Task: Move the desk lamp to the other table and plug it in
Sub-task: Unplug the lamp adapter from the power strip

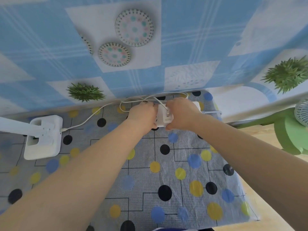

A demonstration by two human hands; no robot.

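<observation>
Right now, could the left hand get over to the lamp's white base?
Probably yes: the lamp base stands left of the left hand, with only bare tablecloth between, though that hand grips the power strip.

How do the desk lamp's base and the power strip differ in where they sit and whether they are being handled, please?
The desk lamp base stands untouched at the table's left, while the power strip lies near the back edge with the left hand and right hand both on it. The base is the broader, squarish block; the strip shows less, largely covered by the hands. Both are white and joined by the white cord.
</observation>
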